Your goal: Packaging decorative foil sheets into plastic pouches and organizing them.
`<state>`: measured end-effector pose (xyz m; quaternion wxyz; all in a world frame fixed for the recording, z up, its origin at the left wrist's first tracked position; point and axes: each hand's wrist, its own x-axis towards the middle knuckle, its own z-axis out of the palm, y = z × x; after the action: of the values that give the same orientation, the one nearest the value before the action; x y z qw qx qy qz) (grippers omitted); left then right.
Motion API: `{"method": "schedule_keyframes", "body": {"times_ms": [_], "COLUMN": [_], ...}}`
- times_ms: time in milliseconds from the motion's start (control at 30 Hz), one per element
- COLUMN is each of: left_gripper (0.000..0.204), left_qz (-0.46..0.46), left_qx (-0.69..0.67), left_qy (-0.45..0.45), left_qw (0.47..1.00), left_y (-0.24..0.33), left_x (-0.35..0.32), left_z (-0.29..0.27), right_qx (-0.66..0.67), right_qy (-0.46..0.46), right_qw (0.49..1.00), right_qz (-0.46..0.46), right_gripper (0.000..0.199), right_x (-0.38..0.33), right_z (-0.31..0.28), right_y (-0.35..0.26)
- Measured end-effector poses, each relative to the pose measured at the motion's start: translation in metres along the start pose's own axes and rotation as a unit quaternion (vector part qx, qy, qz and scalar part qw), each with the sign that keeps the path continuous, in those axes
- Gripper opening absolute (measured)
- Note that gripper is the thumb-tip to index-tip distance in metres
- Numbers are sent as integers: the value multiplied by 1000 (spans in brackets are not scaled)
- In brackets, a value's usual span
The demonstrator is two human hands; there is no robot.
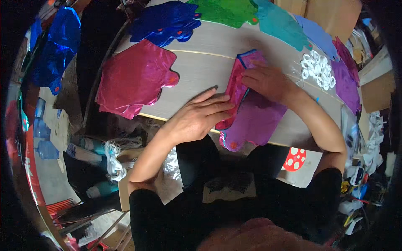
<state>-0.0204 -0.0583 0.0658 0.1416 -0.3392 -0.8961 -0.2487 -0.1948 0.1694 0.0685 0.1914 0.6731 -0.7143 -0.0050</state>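
- The purple foil balloon lies flat on the wooden tabletop, its near end hanging a little over the table's front edge, right in front of the person. Its long axis runs from that near edge away and slightly to the right.
- A magenta foil flap is folded up along the balloon's left side, so the fold line follows the same near-to-far direction.
- The left hand lies just left of the balloon, palm down and fingers stretched out flat, fingertips touching the magenta flap near its lower half. It grips nothing; it presses.
- The right hand sits farther up, on top of the balloon's far end, fingers bent and bearing down on the foil by the blue-edged corner. Whether it pinches the edge or only presses, I cannot tell.
- So the balloon lies between the two hands, the left nearer its near end, the right nearer its far end.
- Beyond, to the left, a stack of magenta balloons; to the right, a heap of small white rings.
- Farthest back, blue, green and teal foil shapes line the table's far rim.
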Motion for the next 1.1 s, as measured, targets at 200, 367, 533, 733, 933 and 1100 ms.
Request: {"method": "schedule_keyframes", "body": {"times_ms": [200,367,533,733,933,1100], "left_gripper": [36,35,34,33,31,29], "left_qz": [-8,-13,-10,-18,-5,-20], "left_qx": [-9,-15,-10,-2,2,-7], "left_qy": [-19,-4,0,1,-26,-22], "left_qw": [1000,1000,1000,1000,1000,1000], "left_y": [-4,-4,-4,-1,-4,-5], "left_x": [1,-1,-1,-2,-4,-3], "left_z": [0,1,-2,0,1,3], "right_qx": [135,119,143,155,149,149], "right_qy": [-38,-13,-72,-84,-79,-66], "right_qw": [990,954,952,955,955,958], "right_qz": [1,276,262,237,245,237], "right_gripper": [37,49,59,61,60,59], "right_x": [0,-45,-54,-45,-42,-41], "right_z": [-23,-26,-31,-28,-25,-22], "right_y": [15,0,-32,-29,-27,-26]}}
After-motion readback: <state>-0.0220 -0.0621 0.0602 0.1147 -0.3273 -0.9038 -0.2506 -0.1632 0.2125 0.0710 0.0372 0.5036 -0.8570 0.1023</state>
